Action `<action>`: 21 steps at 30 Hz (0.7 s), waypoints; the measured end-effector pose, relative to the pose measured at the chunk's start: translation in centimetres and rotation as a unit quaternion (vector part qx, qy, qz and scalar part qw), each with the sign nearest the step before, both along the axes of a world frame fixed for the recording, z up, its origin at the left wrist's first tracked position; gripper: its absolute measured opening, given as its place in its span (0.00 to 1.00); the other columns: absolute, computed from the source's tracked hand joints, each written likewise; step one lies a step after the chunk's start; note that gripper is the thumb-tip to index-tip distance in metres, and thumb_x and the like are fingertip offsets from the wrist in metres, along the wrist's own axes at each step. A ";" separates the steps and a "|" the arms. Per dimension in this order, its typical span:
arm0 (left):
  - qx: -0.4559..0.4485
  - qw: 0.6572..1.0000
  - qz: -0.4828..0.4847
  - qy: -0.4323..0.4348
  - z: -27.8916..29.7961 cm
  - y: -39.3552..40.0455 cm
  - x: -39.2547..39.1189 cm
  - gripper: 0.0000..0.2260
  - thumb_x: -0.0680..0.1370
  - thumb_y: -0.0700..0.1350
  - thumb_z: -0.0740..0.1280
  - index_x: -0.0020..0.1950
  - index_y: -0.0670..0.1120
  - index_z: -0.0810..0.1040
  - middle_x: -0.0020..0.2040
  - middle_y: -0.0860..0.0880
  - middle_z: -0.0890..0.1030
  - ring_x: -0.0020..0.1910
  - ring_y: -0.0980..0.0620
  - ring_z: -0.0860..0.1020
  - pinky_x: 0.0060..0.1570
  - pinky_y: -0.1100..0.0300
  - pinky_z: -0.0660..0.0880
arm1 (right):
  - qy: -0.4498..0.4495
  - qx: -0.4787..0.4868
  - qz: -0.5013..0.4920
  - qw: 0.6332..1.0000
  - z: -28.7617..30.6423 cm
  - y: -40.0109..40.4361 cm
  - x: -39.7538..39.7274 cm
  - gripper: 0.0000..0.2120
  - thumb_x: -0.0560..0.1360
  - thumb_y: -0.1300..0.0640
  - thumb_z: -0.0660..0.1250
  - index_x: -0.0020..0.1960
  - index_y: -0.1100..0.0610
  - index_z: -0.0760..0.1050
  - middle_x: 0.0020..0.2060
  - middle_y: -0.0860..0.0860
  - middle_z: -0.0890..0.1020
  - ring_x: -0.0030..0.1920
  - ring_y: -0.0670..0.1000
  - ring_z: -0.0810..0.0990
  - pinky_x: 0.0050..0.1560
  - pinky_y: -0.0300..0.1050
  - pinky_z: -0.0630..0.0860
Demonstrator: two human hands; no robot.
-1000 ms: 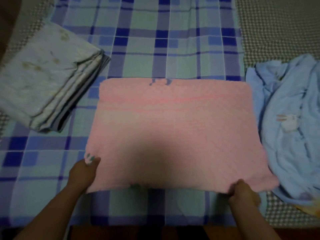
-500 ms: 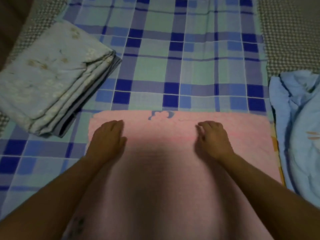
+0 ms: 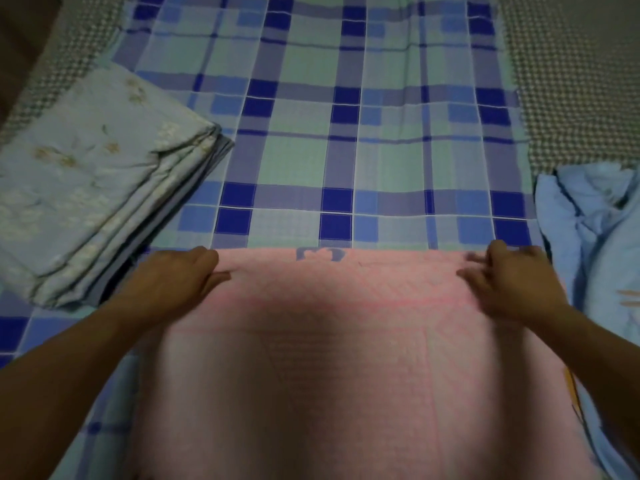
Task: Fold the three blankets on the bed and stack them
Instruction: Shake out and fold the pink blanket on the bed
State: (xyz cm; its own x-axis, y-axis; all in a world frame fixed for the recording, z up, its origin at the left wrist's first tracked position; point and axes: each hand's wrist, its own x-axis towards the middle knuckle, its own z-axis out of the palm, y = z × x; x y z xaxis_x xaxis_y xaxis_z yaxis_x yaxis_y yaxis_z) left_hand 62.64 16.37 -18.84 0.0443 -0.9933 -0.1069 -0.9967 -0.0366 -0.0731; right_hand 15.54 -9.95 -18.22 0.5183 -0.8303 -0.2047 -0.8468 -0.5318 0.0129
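Note:
A pink blanket [image 3: 346, 358] lies flat on the bed in front of me, its far edge running across the middle of the view. My left hand [image 3: 176, 278] pinches the far left corner of it. My right hand [image 3: 505, 282] is at the far right corner, fingers curled on the edge and blurred. A folded pale floral blanket [image 3: 86, 185] rests at the left. A crumpled light blue blanket [image 3: 595, 244] lies at the right.
A blue and green plaid sheet [image 3: 346, 116] covers the bed beyond the pink blanket. A brown checkered mattress surface [image 3: 571, 81] shows at the far right and far left edges.
Both hands slid outward along the pink blanket's far edge, from near its middle to its two far corners. One second ago they held the near edge.

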 end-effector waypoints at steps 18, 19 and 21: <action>0.079 0.963 0.247 -0.072 -4.9 -4.9 -3.8 0.17 0.81 0.48 0.57 0.67 0.44 0.71 0.68 0.35 0.72 0.72 0.33 0.65 0.73 0.34 0.52 | 0.031 -0.097 -0.094 0.990 -3.3 -2.1 1.1 0.20 0.81 0.47 0.48 0.50 0.59 0.73 0.45 0.60 0.75 0.50 0.60 0.72 0.64 0.61 0.65; 0.053 0.965 0.250 -0.055 -4.8 -5.1 -5.3 0.20 0.80 0.45 0.59 0.72 0.43 0.67 0.73 0.33 0.66 0.75 0.32 0.60 0.74 0.33 0.49 | 0.012 -0.095 -0.121 0.988 -3.2 -1.2 2.0 0.19 0.81 0.49 0.48 0.54 0.60 0.73 0.51 0.62 0.75 0.55 0.62 0.71 0.69 0.64 0.62; 0.011 0.982 0.189 -0.001 -4.2 -5.0 -10.1 0.28 0.79 0.43 0.61 0.78 0.45 0.60 0.78 0.35 0.58 0.78 0.32 0.53 0.75 0.32 0.48 | -0.041 -0.078 -0.132 0.987 -3.0 2.1 4.2 0.18 0.83 0.49 0.49 0.65 0.57 0.69 0.66 0.62 0.71 0.69 0.63 0.65 0.75 0.66 0.54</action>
